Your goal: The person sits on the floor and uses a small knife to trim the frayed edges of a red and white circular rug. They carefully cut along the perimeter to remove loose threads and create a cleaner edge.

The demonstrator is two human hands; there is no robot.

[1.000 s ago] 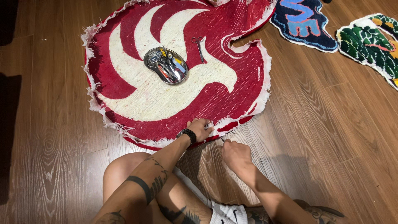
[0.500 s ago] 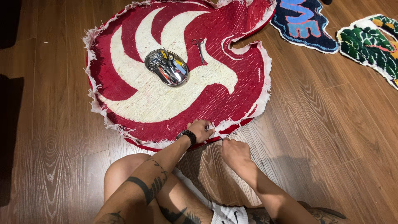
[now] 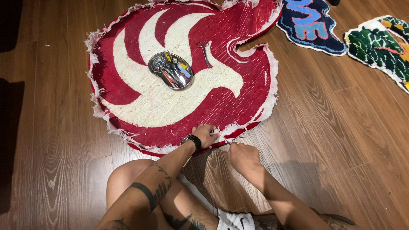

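Seated on the wooden floor (image 3: 55, 140), we bend over the near edge of a round red-and-white rug (image 3: 183, 85) that lies back side up, its frayed white backing cloth sticking out all around the rim. Our left hand (image 3: 205, 135), a dark watch (image 3: 194, 140) at the wrist, presses down on that near rim, fingers curled closed onto the fringe. Our right hand (image 3: 243, 158) sits just beside it on the floor, fingers drawn together as if pinching something thin at the edge; what it pinches is too small to tell.

To do this edge work well, we judge it best to keep the left hand flat and firm right beside the spot being worked, so the cloth stays taut and the red pile is not nicked, and to move along the rim in short stretches.

Farther in, near the middle of the rug, a shiny metal tray (image 3: 170, 70) holds a jumble of small tools, and a pair of scissors (image 3: 204, 51) lies loose on the white figure just to its right, well apart from both hands.

Toward the far right corner of the floor lie two other pieces: a dark blue rug (image 3: 311, 25) with bright lettering shapes, and beside it a green leafy one (image 3: 379, 47) cut off by the picture's edge.
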